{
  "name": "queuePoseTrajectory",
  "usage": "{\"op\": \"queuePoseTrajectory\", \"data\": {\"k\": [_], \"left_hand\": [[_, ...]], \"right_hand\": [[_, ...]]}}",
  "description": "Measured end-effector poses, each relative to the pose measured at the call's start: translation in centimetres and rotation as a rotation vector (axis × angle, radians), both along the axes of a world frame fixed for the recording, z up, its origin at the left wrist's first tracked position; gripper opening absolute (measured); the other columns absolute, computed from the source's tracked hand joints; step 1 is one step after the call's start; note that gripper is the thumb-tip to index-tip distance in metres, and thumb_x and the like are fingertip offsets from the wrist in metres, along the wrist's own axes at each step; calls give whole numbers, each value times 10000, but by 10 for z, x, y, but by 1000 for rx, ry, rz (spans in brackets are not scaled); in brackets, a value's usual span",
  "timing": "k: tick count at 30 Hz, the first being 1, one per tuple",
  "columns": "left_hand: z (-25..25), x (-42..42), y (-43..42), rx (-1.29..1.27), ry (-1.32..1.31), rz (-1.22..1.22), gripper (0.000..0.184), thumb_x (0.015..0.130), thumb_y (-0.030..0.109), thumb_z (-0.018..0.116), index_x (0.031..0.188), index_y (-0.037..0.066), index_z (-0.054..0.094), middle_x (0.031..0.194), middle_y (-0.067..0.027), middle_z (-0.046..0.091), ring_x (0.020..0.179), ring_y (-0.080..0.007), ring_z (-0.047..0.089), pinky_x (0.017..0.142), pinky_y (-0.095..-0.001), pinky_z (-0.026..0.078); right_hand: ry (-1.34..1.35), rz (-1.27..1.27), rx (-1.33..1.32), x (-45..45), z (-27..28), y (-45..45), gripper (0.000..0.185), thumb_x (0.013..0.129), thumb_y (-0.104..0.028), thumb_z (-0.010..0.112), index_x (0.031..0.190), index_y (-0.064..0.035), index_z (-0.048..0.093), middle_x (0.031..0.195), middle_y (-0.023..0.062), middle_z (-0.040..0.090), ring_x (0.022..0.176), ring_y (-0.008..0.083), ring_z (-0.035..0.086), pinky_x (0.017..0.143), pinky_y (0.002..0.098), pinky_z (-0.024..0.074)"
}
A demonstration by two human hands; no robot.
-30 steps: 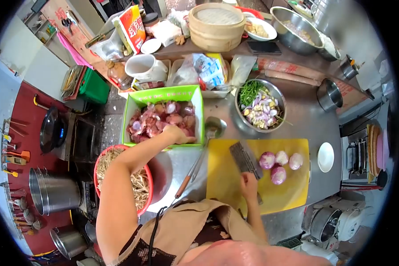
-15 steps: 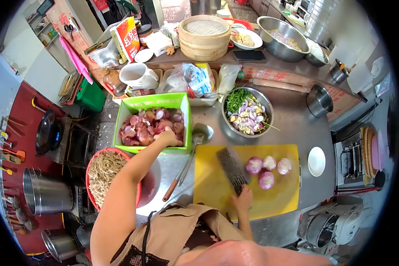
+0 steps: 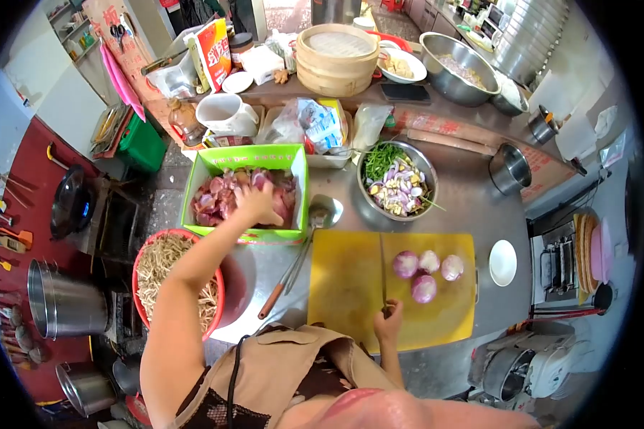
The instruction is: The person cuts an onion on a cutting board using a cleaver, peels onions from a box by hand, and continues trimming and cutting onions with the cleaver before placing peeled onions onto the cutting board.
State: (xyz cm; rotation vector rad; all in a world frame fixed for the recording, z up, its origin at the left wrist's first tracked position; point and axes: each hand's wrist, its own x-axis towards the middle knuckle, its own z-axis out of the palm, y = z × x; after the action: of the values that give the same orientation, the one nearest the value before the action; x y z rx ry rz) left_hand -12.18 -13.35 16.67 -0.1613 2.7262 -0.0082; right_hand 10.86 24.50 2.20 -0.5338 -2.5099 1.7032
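Observation:
My left hand [image 3: 256, 204] reaches into a green box [image 3: 199, 161], fingers spread over reddish-purple pieces [image 3: 209, 204] that look like onion skins. Nothing shows in its grasp. Over the yellow cutting board [image 3: 343, 286], my right hand [image 3: 388, 320] grips a cleaver [image 3: 383, 268] by its handle, the blade seen edge-on. Just right of the blade sit several peeled purple onions [image 3: 423, 288]. Behind the board, a steel bowl [image 3: 365, 199] holds chopped onion pieces [image 3: 401, 187] and green herbs [image 3: 383, 163].
A red basin [image 3: 220, 304] of thin pale strips stands left of the counter. Between box and board lies a wooden-handled ladle [image 3: 268, 304]. A white bowl [image 3: 503, 262] is right of the board. On the back ledge are a bamboo steamer [image 3: 336, 68] and a large steel bowl [image 3: 454, 86].
My left hand has moved back and left within the box, its fingers spreading. The cleaver has turned from showing its flat side to edge-on. The view has shifted slightly.

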Motion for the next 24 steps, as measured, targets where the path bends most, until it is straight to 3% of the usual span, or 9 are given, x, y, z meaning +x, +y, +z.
{"op": "queuePoseTrajectory", "data": {"k": [2, 4, 7, 9, 11, 13, 15, 18, 24], "left_hand": [[21, 3, -16, -187, 175, -69, 1024, 549, 453, 814, 1399, 163, 322, 1379, -240, 428, 1312, -489, 344, 1054, -656, 244], [-8, -5, -51, -226, 379, -108, 929, 521, 345, 833, 1325, 168, 404, 1330, -247, 428, 1217, -497, 421, 1036, -617, 300], [-30, -17, -90, 84, 264, -31, 900, 551, 262, 838, 1340, 219, 407, 1309, -246, 404, 1183, -502, 427, 1001, -580, 370], [-53, -10, -104, 237, 440, -24, 944, 549, 283, 852, 1371, 227, 391, 1303, -247, 404, 1180, -505, 424, 1002, -533, 392], [-59, -4, -104, 303, 485, -22, 955, 577, 391, 854, 1386, 214, 380, 1346, -243, 389, 1218, -479, 412, 1014, -533, 379], [-57, -2, -92, 326, 460, 41, 962, 591, 418, 852, 1393, 188, 373, 1359, -240, 391, 1231, -471, 405, 1022, -530, 371], [-71, -11, -92, 398, 551, 167, 988, 606, 439, 851, 1399, 120, 354, 1375, -211, 409, 1236, -449, 412, 1028, -509, 379], [-78, -13, -97, 432, 552, 171, 936, 623, 463, 830, 1348, 63, 394, 1303, -233, 472, 1245, -372, 437, 1031, -502, 333], [-80, -17, -101, 302, 413, 107, 744, 620, 385, 835, 1254, 160, 517, 1239, -103, 561, 1174, -344, 502, 994, -461, 375]], "right_hand": [[49, -15, -35, 7, 20, -6, 322, 804, -95, 620, 1084, 9, 499, 776, 69, 581, 686, 144, 557, 622, 283, 454], [62, -16, -26, -9, 45, -23, 240, 863, -124, 626, 1038, 12, 533, 761, 43, 563, 667, 116, 519, 603, 268, 434], [93, 57, -135, -38, 60, -52, 131, 919, -154, 601, 944, -30, 564, 635, -32, 484, 539, 80, 428, 491, 257, 363], [111, 249, -69, -64, 99, -78, 179, 918, -151, 603, 1012, 0, 587, 676, 42, 495, 611, 104, 456, 567, 287, 421], [111, 345, 19, -90, 146, -118, 194, 913, -148, 600, 1049, -10, 605, 648, 63, 495, 579, 131, 477, 557, 295, 424], [237, 462, 101, -116, 169, -152, 224, 893, -144, 605, 1080, -21, 615, 685, 118, 584, 573, 230, 568, 572, 350, 465], [316, 536, 281, -143, 168, -182, 191, 878, -154, 597, 1017, -23, 600, 760, 183, 639, 643, 360, 625, 609, 440, 496], [151, 732, 527, -172, 170, -219, 159, 887, -164, 561, 943, -16, 550, 786, 211, 643, 714, 416, 633, 637, 505, 504], [-7, 800, 600, -175, 153, -256, 164, 898, -162, 546, 962, -25, 484, 801, 235, 638, 732, 467, 610, 647, 535, 494]]}}
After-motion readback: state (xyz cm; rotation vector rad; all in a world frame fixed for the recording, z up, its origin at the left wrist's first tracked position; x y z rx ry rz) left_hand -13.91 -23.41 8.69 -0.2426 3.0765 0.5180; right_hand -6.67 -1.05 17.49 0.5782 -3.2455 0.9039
